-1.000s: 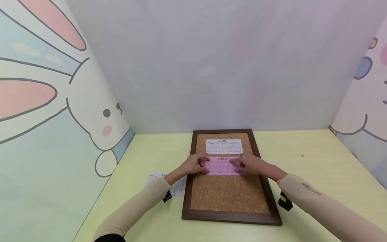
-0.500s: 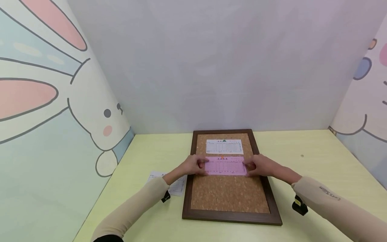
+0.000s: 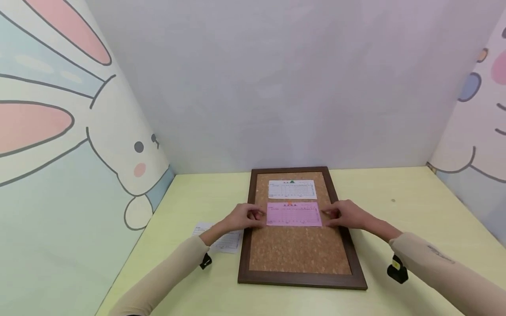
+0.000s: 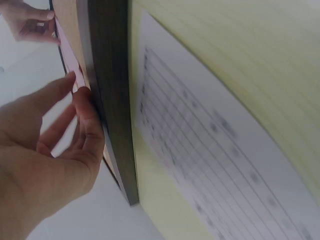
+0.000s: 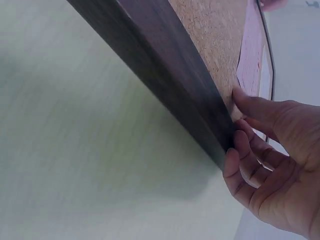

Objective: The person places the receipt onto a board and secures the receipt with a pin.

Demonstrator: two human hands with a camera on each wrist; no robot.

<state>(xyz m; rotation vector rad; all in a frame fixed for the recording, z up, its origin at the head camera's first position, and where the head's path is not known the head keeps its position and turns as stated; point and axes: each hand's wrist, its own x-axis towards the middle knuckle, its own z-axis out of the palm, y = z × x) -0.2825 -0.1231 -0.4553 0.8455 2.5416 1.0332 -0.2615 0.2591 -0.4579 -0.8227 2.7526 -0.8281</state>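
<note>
A pink printed form [image 3: 294,215] lies across the cork board [image 3: 300,250], with a small orange spot at its top edge. My left hand [image 3: 246,216] is at the form's left edge, fingers bent loosely and fingertips just off the paper. On the opposite side, my right hand [image 3: 349,215] hovers over the frame, its thumb and fingertips slightly apart from the form's right edge. Just above sits a white printed form [image 3: 292,190] with a green spot on top. The right wrist view shows the fingers [image 5: 242,142] close to the dark wooden frame [image 5: 180,85].
Another white printed sheet [image 3: 227,242] lies on the pale yellow table [image 3: 387,188], left of the board and partly behind my left forearm. A grey wall [image 3: 292,87] rises behind the table. Side walls carry cartoon animals, including a rabbit [image 3: 130,166].
My right hand has drawn back rightward from on top of the pink form to beside it. My left hand has let go of its left edge and shifted slightly left.
</note>
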